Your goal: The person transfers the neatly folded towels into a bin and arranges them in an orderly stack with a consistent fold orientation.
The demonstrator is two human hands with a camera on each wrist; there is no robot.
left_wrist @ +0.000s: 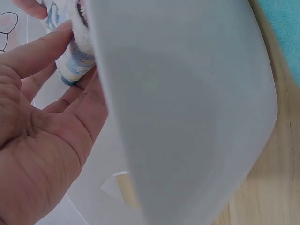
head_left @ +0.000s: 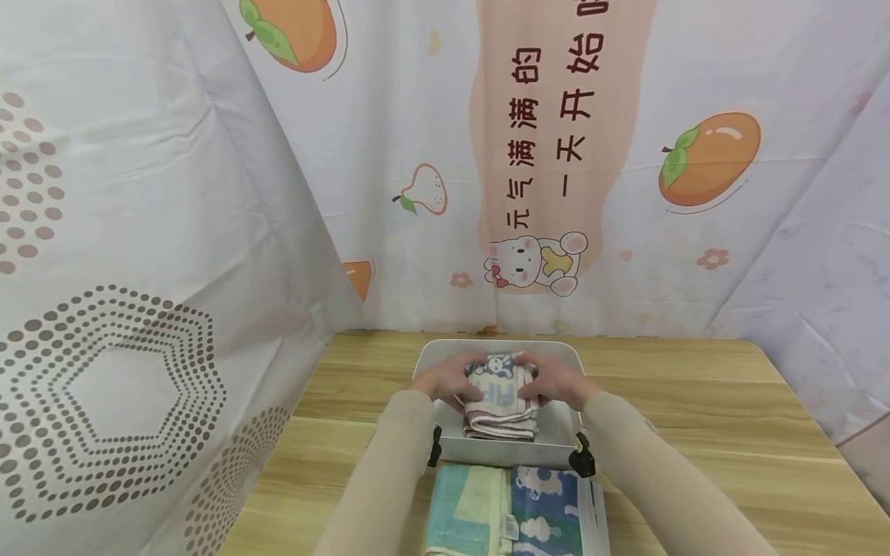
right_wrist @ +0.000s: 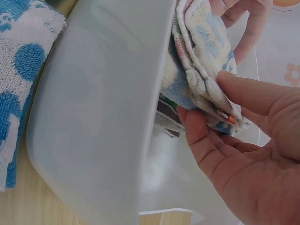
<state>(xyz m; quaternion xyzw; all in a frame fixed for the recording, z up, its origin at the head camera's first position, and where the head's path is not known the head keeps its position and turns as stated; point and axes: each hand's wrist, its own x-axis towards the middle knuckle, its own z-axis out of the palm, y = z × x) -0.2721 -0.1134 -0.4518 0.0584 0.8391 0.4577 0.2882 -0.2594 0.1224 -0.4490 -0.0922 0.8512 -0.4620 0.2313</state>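
Note:
Over a white plastic bin (head_left: 501, 451), a folded towel (head_left: 497, 392) with a blue and cream cartoon pattern is held by both hands. My left hand (head_left: 450, 381) grips its left side, thumb on top and fingers beneath. The right hand (head_left: 552, 378) pinches the opposite side the same way, with the towel's folded layers (right_wrist: 197, 61) showing between thumb and fingers. Lower in the bin, below the held towel, lies a darker striped cloth (right_wrist: 168, 116), partly hidden by the bin wall.
Two folded towels lie in front of the bin, a teal and yellow one (head_left: 462, 510) and a blue one with white figures (head_left: 549, 510). All stand on a wooden table (head_left: 681, 401). Printed curtains (head_left: 417, 255) hang behind and along the left.

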